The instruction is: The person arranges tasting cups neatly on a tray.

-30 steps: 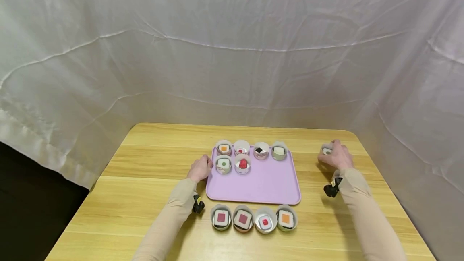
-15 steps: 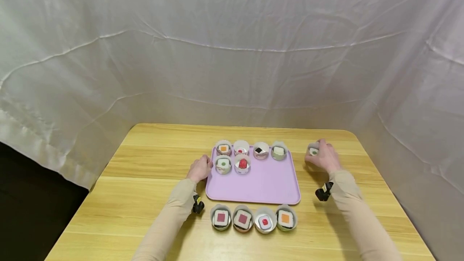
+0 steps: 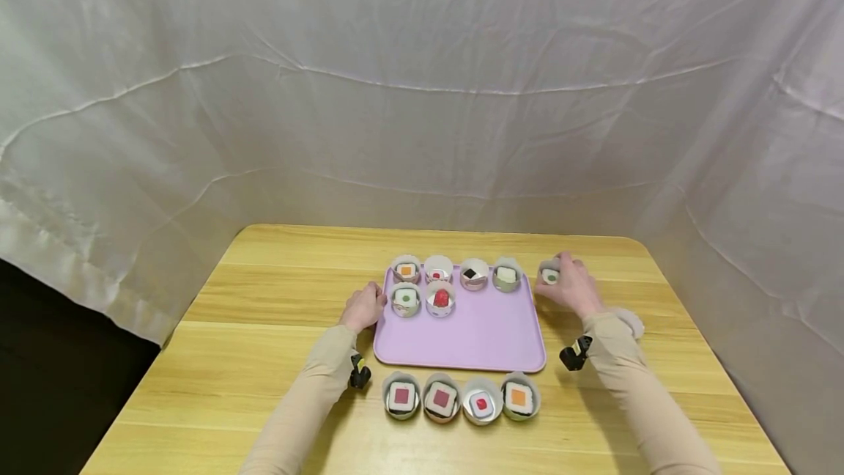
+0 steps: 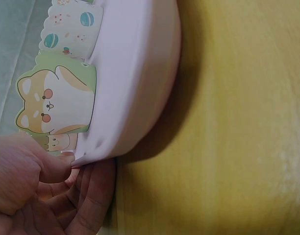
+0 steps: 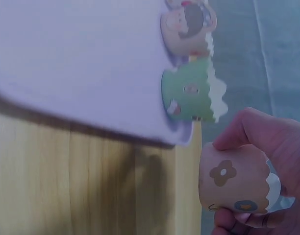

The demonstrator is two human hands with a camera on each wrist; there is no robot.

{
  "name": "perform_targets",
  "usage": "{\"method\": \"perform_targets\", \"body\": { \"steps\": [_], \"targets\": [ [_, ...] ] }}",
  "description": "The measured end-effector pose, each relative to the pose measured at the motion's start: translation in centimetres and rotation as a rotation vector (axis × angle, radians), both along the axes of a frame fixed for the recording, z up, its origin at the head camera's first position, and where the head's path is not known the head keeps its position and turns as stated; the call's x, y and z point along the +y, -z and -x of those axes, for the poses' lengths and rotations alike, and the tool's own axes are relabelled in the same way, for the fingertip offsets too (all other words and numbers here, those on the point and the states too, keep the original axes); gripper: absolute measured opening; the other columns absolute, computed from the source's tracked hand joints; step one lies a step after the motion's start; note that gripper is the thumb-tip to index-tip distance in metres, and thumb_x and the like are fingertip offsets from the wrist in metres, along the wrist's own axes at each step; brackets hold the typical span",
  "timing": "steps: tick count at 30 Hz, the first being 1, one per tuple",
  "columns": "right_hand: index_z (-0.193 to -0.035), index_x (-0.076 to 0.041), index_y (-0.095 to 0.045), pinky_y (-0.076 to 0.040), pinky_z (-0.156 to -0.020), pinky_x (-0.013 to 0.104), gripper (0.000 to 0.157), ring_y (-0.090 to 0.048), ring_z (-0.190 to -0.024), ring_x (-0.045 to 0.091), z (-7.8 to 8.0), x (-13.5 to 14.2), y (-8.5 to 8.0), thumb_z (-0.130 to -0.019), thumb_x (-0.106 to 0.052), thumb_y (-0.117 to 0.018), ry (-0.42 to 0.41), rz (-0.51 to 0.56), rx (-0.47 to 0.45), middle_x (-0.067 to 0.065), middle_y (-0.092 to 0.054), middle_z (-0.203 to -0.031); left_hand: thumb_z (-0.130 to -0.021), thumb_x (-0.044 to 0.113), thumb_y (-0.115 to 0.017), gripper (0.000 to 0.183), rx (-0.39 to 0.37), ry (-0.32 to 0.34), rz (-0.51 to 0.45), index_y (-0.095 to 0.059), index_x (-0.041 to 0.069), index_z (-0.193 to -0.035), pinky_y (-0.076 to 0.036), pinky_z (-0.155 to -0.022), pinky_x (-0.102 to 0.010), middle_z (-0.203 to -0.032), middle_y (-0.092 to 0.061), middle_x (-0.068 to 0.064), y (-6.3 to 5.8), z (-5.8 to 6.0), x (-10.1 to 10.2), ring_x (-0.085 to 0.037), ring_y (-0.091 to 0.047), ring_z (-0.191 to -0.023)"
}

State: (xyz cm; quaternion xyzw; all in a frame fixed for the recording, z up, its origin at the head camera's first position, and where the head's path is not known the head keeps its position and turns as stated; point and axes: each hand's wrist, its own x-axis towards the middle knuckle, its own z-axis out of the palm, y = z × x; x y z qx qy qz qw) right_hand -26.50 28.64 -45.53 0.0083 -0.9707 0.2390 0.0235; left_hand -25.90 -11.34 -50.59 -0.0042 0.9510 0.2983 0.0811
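Observation:
My left hand (image 3: 363, 306) grips the left edge of a lilac tray (image 3: 461, 343), thumb on the rim and fingers curled below it in the left wrist view. My right hand (image 3: 575, 289) holds a small paper cup (image 5: 233, 176), brown with a flower print, between thumb and fingers. Inside that cup sits a white piece with a green centre (image 3: 550, 277). It is just right of the tray's far right corner, beside a green paper cup (image 5: 189, 90). Along the tray's back and left stand several paper cups with sushi-like pieces, one red-topped (image 3: 441, 299).
In front of the tray a row of several paper cups holds pieces with purple, red or orange centres, such as the orange one (image 3: 519, 398). Another pale cup (image 3: 629, 319) shows partly behind the right sleeve. Grey cloth (image 3: 422, 130) hangs behind the wooden table (image 3: 283, 277).
My right hand has moved left with the paper cup, from the table's right side toward the tray. A pale cup has come into sight behind the right sleeve. The left hand stays put.

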Motion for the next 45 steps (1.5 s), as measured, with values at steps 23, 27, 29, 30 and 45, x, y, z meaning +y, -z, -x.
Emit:
{"method": "perform_targets", "body": {
  "steps": [23, 27, 29, 30, 45],
  "targets": [
    [-0.113, 0.002, -0.050, -0.055, -0.075, 0.050, 0.053, -0.060, -0.089, 0.035, -1.1, -6.2, -0.8, -0.074, -0.024, -0.077, -0.137, -0.043, 0.055, 0.025, -0.062, -0.098, -0.104, 0.019, -0.050, 0.015, -0.016, -0.008, -0.008, -0.056, 0.006, -0.101, -0.044, -0.060, -0.029, -0.084, -0.061, -0.011, -0.1, 0.0, 0.0, -0.023, -0.059, -0.075],
    [-0.113, 0.002, -0.050, -0.055, -0.074, 0.050, 0.056, -0.061, -0.087, 0.036, -1.1, -7.1, -0.6, -0.073, -0.025, -0.077, -0.156, -0.070, 0.059, 0.025, -0.062, -0.098, -0.104, 0.019, -0.050, 0.015, -0.020, -0.009, -0.011, -0.056, 0.006, -0.101, -0.044, -0.060, -0.029, -0.085, -0.061, -0.011, -0.1, 0.0, 0.0, -0.023, -0.059, -0.075],
    [-0.115, 0.002, -0.050, -0.055, -0.075, 0.051, 0.058, -0.061, -0.087, 0.036, -1.1, -7.5, -0.4, -0.072, -0.025, -0.077, -0.165, -0.077, 0.055, 0.026, -0.062, -0.099, -0.105, 0.019, -0.049, 0.015, -0.019, -0.009, -0.013, -0.056, 0.006, -0.101, -0.044, -0.060, -0.029, -0.084, -0.061, -0.011, -0.1, -0.1, 0.0, -0.024, -0.059, -0.075],
    [-0.116, 0.002, -0.050, -0.056, -0.076, 0.051, 0.059, -0.062, -0.089, 0.036, -1.1, -7.7, -0.4, -0.072, -0.025, -0.077, -0.168, -0.077, 0.048, 0.026, -0.062, -0.100, -0.105, 0.019, -0.049, 0.015, -0.019, -0.009, -0.013, -0.056, 0.006, -0.101, -0.044, -0.060, -0.029, -0.085, -0.061, -0.011, -0.1, -0.1, 0.0, -0.023, -0.059, -0.075],
    [-0.113, 0.000, -0.053, -0.044, -0.104, 0.061, 0.052, -0.060, -0.112, 0.043, -1.4, -10.2, 0.3, -0.072, -0.025, -0.074, -0.221, -0.091, 0.061, 0.027, -0.065, -0.113, -0.105, 0.019, -0.049, 0.015, -0.015, -0.013, -0.011, -0.056, 0.006, -0.102, -0.045, -0.061, -0.029, -0.084, -0.061, -0.011, 0.0, 0.0, 0.1, -0.023, -0.059, -0.075]
  ]
}}
